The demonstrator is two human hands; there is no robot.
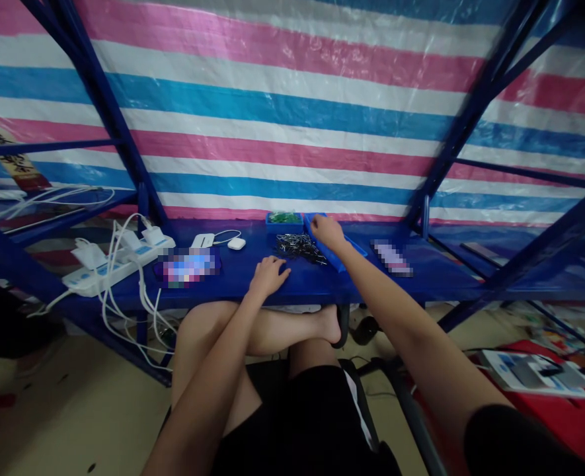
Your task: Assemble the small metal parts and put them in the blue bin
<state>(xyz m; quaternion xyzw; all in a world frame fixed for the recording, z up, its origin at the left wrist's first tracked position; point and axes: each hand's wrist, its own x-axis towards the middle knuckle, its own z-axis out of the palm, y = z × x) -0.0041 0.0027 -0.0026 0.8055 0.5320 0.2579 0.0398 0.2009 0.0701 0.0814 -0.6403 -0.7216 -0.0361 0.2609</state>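
My left hand (268,275) lies on the blue tabletop (302,284), its fingers loosely stretched and the thumb apart, with nothing seen in it. Just beyond its fingertips is a loose pile of small black and silver pin-like pieces (299,248). My right hand (328,231) is over the far end of a long blue tray (356,248), to the right of the pile. Its fingers are curled together, and whatever they may hold is hidden. A smaller blue box (271,225) with green pieces (285,217) stands behind the pile.
On the left of the table are a white power strip (108,268) with tangled cables, a phone (188,267) and a white earphone case (236,244). Another phone (392,258) lies at right. Blue metal posts (123,125) frame the table before a striped sheet (292,99).
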